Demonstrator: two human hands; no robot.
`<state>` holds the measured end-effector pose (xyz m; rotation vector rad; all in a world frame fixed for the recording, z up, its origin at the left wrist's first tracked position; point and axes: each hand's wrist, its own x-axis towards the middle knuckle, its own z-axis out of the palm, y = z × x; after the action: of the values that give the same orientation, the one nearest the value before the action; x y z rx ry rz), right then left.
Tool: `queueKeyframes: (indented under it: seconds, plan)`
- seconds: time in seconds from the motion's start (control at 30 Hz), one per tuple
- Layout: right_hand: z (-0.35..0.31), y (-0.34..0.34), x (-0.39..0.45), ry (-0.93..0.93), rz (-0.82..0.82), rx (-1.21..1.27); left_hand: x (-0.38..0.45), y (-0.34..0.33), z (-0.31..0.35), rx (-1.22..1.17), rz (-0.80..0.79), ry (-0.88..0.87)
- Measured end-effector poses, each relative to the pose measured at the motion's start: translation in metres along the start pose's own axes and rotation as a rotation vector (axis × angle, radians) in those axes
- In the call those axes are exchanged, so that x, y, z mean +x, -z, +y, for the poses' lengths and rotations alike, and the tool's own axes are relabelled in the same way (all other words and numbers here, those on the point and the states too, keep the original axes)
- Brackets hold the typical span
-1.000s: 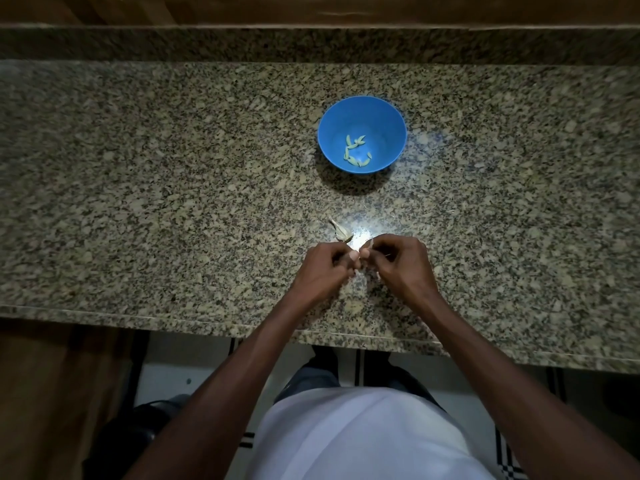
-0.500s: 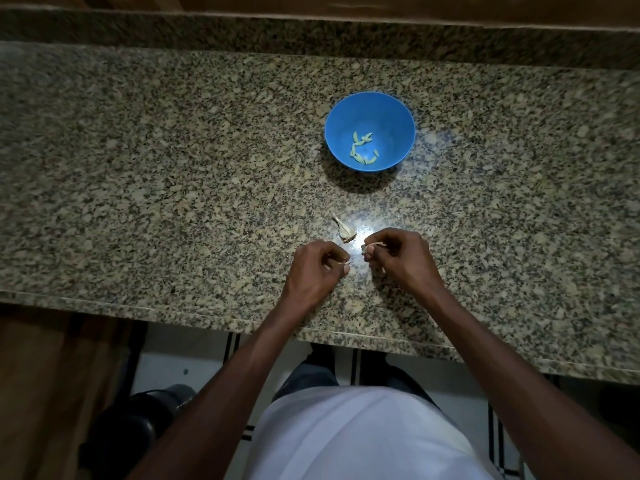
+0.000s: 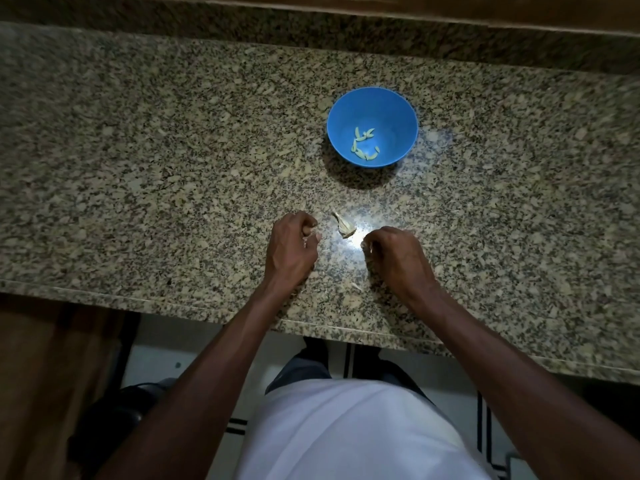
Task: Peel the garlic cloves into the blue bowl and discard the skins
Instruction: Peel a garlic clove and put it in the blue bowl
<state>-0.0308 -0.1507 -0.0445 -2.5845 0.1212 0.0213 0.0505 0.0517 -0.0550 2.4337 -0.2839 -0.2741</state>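
A blue bowl stands on the granite counter and holds several peeled pale green garlic cloves. Nearer to me, an unpeeled piece of garlic lies on the counter in a bright spot of light between my hands. To its left my left hand has its fingers curled, with a small pale bit of garlic skin at the fingertips. On the other side my right hand is curled too and pinches a small pale garlic clove, mostly hidden by the fingers.
The granite counter stretches wide to the left and right, with a raised back ledge. Small skin scraps lie near its front edge. Below are my white shirt and a tiled floor.
My hands were together working one clove and have pulled apart, the left moving left and the right staying right of the garlic piece. The view shifted slightly.
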Motion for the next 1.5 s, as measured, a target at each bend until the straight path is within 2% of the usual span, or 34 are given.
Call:
queueKeyframes:
  seconds: [0.13, 0.2, 0.3, 0.37, 0.43, 0.5, 0.7, 0.9, 1.07, 1.23, 1.3, 1.4, 1.5]
  plan:
    - [-0.002, -0.002, 0.003, 0.041, -0.078, -0.09, -0.001, -0.001, 0.001, -0.033, 0.014, 0.011]
    - [-0.002, -0.001, 0.005, 0.002, -0.068, -0.054, -0.005, 0.0, 0.005, -0.087, 0.057, 0.02]
    - [-0.003, 0.008, 0.01, -0.251, -0.044, 0.307, -0.014, 0.001, 0.015, -0.192, 0.092, 0.028]
    - [-0.003, 0.012, 0.009, -0.436, -0.096, 0.643, -0.02, 0.002, 0.023, -0.264, 0.036, 0.007]
    - [-0.004, 0.015, 0.005, -0.511, -0.136, 0.884, -0.024, 0.0, 0.03, -0.34, -0.048, -0.018]
    - [-0.008, 0.019, 0.0, -0.542, -0.147, 0.998, -0.024, -0.003, 0.035, -0.371, -0.106, -0.04]
    - [-0.015, 0.022, -0.003, -0.563, -0.126, 1.067, -0.021, -0.006, 0.04, -0.4, -0.125, -0.024]
    - [-0.025, 0.014, 0.001, -0.541, 0.038, 0.88, -0.023, -0.015, 0.043, -0.415, -0.084, 0.094]
    - [-0.03, 0.007, 0.002, -0.441, 0.152, 0.674, -0.026, -0.021, 0.048, -0.761, -0.163, 0.397]
    - [-0.026, 0.002, 0.003, -0.261, 0.208, 0.5, -0.025, -0.017, 0.053, -1.138, -0.283, 0.684]
    - [-0.026, 0.001, 0.002, -0.353, 0.182, 0.618, -0.023, -0.015, 0.051, -1.183, -0.303, 0.71]
    - [-0.03, 0.005, -0.001, -0.597, 0.075, 1.026, -0.023, -0.012, 0.047, -1.064, -0.268, 0.563]
    - [-0.028, 0.01, -0.001, -0.745, -0.033, 1.259, -0.025, -0.009, 0.047, -0.949, -0.228, 0.443]
